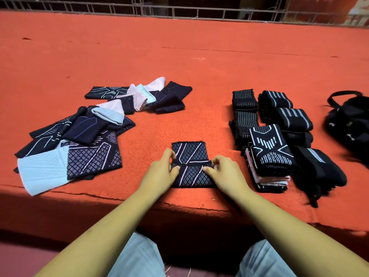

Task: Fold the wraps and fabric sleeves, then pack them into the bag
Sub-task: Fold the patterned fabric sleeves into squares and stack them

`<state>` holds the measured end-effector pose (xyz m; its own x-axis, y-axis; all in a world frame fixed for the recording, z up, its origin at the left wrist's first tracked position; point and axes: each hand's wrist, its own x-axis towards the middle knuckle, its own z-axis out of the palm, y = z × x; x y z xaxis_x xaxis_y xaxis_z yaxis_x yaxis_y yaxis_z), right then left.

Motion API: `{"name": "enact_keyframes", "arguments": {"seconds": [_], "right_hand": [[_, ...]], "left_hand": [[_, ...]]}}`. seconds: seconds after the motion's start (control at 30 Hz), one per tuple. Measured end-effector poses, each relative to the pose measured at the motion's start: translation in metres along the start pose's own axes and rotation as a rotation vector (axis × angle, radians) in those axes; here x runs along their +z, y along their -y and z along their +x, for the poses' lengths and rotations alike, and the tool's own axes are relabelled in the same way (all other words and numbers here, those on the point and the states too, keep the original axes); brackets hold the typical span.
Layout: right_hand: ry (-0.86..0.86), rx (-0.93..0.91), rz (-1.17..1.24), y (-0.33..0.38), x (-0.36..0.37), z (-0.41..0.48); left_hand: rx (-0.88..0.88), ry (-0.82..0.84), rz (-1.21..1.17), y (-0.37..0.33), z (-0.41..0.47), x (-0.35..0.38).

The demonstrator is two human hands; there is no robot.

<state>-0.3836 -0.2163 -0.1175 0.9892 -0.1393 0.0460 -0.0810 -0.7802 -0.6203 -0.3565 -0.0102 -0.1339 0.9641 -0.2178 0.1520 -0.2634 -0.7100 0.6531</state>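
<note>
while the left hand (161,170) and right hand (224,172) each pinch one folded edge of a single dark patterned sleeve (189,162) on the red surface (179,56), one loose pile (79,136) lies left of that sleeve, one neat stack (267,156) right of it, and one black bag (351,124) farthest right.

Orange-red cloth (179,62) covering surface; metal grid railing (179,12) behind.

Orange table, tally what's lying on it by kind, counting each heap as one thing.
Loose heap of unfolded dark and pale fabric sleeves: 1
Tidy group of folded black striped wraps and sleeves: 1
Dark diamond-patterned fabric sleeve, pinched by left hand and right hand: 1
Black bag: 1
Total: 4
Pieces inside the heaps overlap too much to count.
</note>
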Motion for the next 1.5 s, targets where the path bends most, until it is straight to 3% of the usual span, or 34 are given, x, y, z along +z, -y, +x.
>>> {"name": "enact_keyframes", "arguments": {"seconds": [0.3,0.37,0.43,0.53,0.63,0.83,1.1,1.3,1.5], "right_hand": [[-0.018,-0.09,-0.007,-0.006,0.003,-0.002],[-0.022,-0.179,-0.054,-0.01,0.005,-0.004],[-0.023,-0.263,-0.134,-0.015,0.006,-0.005],[-0.037,-0.469,-0.242,-0.022,0.002,-0.004],[0.145,-0.587,-0.236,-0.023,-0.005,-0.008],[0.264,-0.606,-0.208,-0.028,-0.012,-0.009],[0.167,-0.53,-0.108,-0.024,-0.008,-0.003],[0.202,-0.348,0.144,-0.024,-0.014,0.0],[0.253,-0.275,0.329,-0.025,-0.014,-0.011]], "left_hand": [[0.022,0.014,0.162,0.002,-0.004,0.002],[0.053,-0.01,0.246,0.003,-0.006,0.003],[0.214,-0.034,0.304,0.007,-0.007,0.002],[0.345,0.059,0.247,0.015,-0.007,-0.005],[0.368,0.155,0.244,0.018,-0.013,-0.016],[0.397,0.17,0.308,0.019,-0.019,-0.016],[0.388,0.122,0.415,0.009,-0.017,-0.013],[0.252,0.175,0.103,0.011,-0.011,-0.027],[0.243,0.265,-0.022,0.008,-0.01,-0.041]]}}
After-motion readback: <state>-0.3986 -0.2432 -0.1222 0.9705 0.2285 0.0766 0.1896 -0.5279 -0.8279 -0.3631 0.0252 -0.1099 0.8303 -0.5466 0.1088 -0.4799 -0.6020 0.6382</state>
